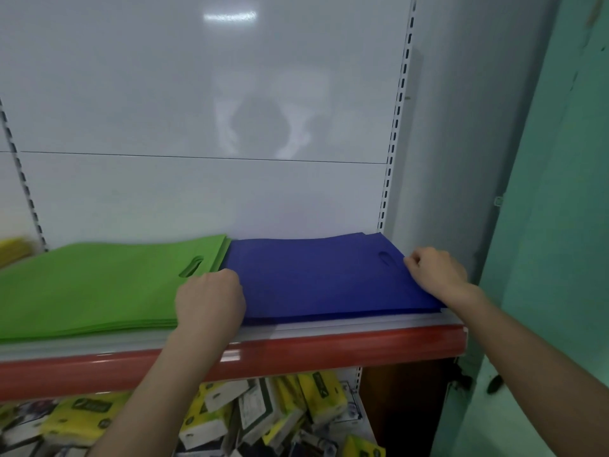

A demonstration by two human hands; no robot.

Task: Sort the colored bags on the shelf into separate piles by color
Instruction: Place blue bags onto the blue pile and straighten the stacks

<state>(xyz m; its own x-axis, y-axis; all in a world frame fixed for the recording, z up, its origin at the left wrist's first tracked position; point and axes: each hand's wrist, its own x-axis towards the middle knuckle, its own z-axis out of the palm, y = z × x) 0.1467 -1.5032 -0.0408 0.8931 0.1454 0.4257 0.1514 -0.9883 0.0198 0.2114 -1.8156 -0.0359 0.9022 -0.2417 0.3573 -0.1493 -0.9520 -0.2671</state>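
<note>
lower shelf: yellow and white tissue packs (296,413) jumbled in a heap below, some lying flat, some tilted.
shelf (329,349): red front lip with a clear strip above it; runs the full width and carries both piles.
left arm: bare forearm comes up from bottom centre and crosses the red lip.
left hand (211,298): sits at the front left corner of the blue pile, right on the seam with the green pile.
left fingers (224,277): curled down, knuckles up, tips hidden; cannot tell if they clamp the stack or just rest on it.
right arm: comes in from bottom right, wrist at the front right corner of the blue pile.
right hand (435,275): on the right edge of the blue pile, just beside the handle hole.
right fingers (413,262): curled together, pinching that right edge.
green bags (99,285): flat stack on the left half of the shelf, handle hole near its right end, right edge touching the blue pile.
blue bags (323,275): flat stack on the right half, reaching the back panel.
yellow item (13,249): far left, past the upright, blurred.
back panel (197,110): glossy white, slotted upright (395,127) on its right.
wall (560,192): teal, far right.
</note>
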